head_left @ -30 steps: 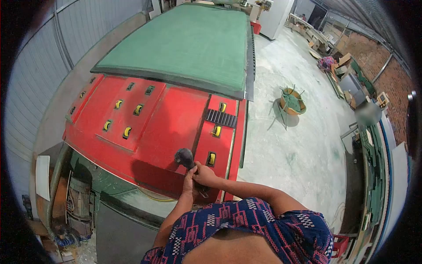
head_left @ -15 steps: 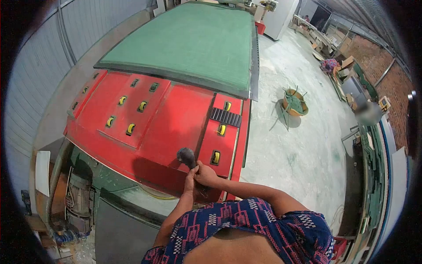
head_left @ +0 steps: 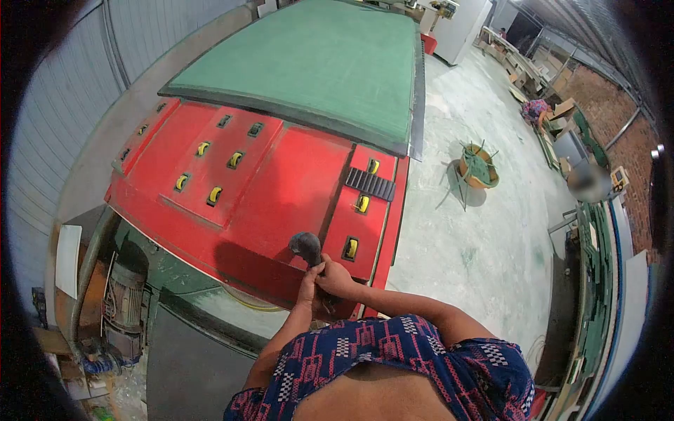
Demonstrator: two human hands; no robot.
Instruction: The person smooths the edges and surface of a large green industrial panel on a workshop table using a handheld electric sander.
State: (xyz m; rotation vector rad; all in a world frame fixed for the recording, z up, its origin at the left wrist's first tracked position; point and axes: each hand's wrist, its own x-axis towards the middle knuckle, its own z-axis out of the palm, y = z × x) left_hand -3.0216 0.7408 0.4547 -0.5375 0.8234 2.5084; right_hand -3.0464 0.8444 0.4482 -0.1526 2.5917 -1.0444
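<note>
Low over the front of a red machine panel [head_left: 281, 189], I grip a dark round-headed tool [head_left: 306, 247] whose exact kind I cannot make out. My left hand [head_left: 307, 289] is closed around its lower end. Pressed against it from the other side is my right hand [head_left: 335, 276], also closed, with its thumb near the left one. The tool's rounded head points up and away from me. Small yellow wheels [head_left: 352, 248] sit in slots in the panel, and a black ribbed strip [head_left: 370, 184] lies across its right part.
Beyond the panel stretches a large green bed [head_left: 302, 67]. A motor [head_left: 126, 298] stands low at the left. On the floor at right stands a yellow tub [head_left: 481, 168] with green material. Another person [head_left: 536, 111] crouches farther back, near stacked green boards [head_left: 593, 281].
The view has turned slightly, so the machine and floor sit a little farther right. Both hands keep their grip on the dark tool.
</note>
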